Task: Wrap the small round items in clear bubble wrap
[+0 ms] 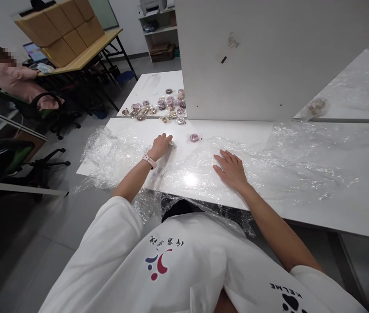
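Note:
My left hand (160, 145), with a pink watch band at the wrist, is closed over the white table (253, 130). A small pale bit shows at its fingertips; I cannot make out what it is. My right hand (232, 169) lies with fingers spread on a sheet of clear plastic film (200, 163), which hangs over the front edge towards my lap. Between and beyond the hands sits one small round purple-pink item in a clear wrapper (194, 138), apart from both.
Several similar wrapped items (171, 104) are grouped at the back left. Crumpled film (109, 152) covers the left end. A tall white panel (233, 61) stands behind the table. Another clear bundle (317, 108) lies right. A person (18, 78) sits at a desk with cardboard boxes (63, 30).

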The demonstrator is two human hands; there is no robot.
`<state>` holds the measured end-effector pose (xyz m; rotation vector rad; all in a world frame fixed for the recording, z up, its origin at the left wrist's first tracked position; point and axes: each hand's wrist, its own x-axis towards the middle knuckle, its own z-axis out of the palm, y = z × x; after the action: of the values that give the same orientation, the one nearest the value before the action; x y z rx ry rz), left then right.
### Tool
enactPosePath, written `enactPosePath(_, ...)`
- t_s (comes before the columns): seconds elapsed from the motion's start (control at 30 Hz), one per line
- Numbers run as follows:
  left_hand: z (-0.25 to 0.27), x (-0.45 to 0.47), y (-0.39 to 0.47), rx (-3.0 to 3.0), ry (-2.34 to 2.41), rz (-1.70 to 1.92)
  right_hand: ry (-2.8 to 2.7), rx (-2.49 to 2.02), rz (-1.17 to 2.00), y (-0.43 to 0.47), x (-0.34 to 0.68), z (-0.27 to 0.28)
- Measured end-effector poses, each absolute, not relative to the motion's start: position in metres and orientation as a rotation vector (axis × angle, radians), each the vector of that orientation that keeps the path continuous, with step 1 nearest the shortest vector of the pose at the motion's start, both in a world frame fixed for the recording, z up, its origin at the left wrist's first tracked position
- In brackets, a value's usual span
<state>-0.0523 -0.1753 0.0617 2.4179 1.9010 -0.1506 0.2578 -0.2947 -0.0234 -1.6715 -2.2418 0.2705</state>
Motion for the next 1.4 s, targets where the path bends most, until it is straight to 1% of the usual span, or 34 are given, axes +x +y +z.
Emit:
enactPosePath(0.1, 0.074, -0.024, -0.186, 2.410, 1.943, 0.310, -2.209, -1.659, 0.318, -0.295, 0.257, -0.024)
enactPosePath(0.17, 0.078, 0.009, -0.206, 2.438, 1.788, 0.606, -2.156, -1.631, 0.371, -0.292, 0.258, -0.024)
enactPosePath(0.2, 0.075, 0.028, -0.220, 2.448, 1.688, 0.674, -2.114, -1.619, 0.407, -0.290, 0.260, -0.025)
enactPosePath(0.27, 0.060, 0.065, -0.249, 2.496, 1.518, 0.623, -2.006, -1.588, 0.503, -0.283, 0.266, -0.024)
enactPosePath(0.33, 0.037, 0.092, -0.274, 2.568, 1.373, 0.441, -1.877, -1.532, 0.643, -0.274, 0.276, -0.022)
enactPosePath(0.4, 0.018, 0.105, -0.288, 2.596, 1.248, 0.256, -1.722, -1.483, 0.809, -0.268, 0.288, -0.016)
enactPosePath(0.47, 0.014, 0.103, -0.295, 2.554, 1.188, 0.160, -1.554, -1.500, 0.886, -0.271, 0.298, -0.003)
enactPosePath(0.5, 0.018, 0.098, -0.297, 2.533, 1.181, 0.161, -1.496, -1.531, 0.849, -0.278, 0.302, 0.005)
enactPosePath(0.57, 0.034, 0.080, -0.307, 2.546, 1.151, 0.234, -1.515, -1.556, 0.660, -0.305, 0.306, 0.022)
enactPosePath(0.63, 0.049, 0.055, -0.327, 2.638, 1.053, 0.309, -1.723, -1.457, 0.457, -0.347, 0.304, 0.034)
enactPosePath(0.7, 0.051, 0.028, -0.356, 2.734, 0.926, 0.273, -2.017, -1.272, 0.316, -0.395, 0.299, 0.032)
enactPosePath(0.77, 0.037, 0.003, -0.385, 2.798, 0.993, 0.250, -2.262, -1.165, 0.155, -0.438, 0.297, 0.013)
enactPosePath(0.8, 0.025, -0.008, -0.396, 2.814, 1.077, 0.276, -2.328, -1.181, 0.067, -0.455, 0.298, -0.001)
enactPosePath(0.87, 0.001, -0.022, -0.410, 2.794, 1.266, 0.423, -2.335, -1.306, -0.076, -0.477, 0.303, -0.030)
enactPosePath(0.93, -0.012, -0.028, -0.411, 2.723, 1.357, 0.595, -2.243, -1.444, -0.100, -0.483, 0.310, -0.050)
enactPosePath(1.0, -0.009, -0.028, -0.404, 2.642, 1.332, 0.706, -2.160, -1.520, 0.002, -0.478, 0.316, -0.049)
enactPosePath(1.1, 0.020, -0.023, -0.381, 2.528, 1.283, 0.721, -2.058, -1.579, 0.269, -0.457, 0.320, -0.016)
enactPosePath(1.2, 0.054, -0.017, -0.341, 2.404, 1.313, 0.558, -1.928, -1.626, 0.615, -0.417, 0.327, 0.027)
enactPosePath(1.3, 0.075, -0.006, -0.283, 2.293, 1.394, 0.275, -1.851, -1.636, 0.955, -0.355, 0.340, 0.050)
enactPosePath(1.37, 0.085, 0.003, -0.247, 2.275, 1.481, 0.112, -1.821, -1.722, 0.975, -0.313, 0.347, 0.053)
enactPosePath(1.4, 0.090, 0.008, -0.234, 2.302, 1.550, 0.090, -1.808, -1.811, 0.888, -0.297, 0.348, 0.054)
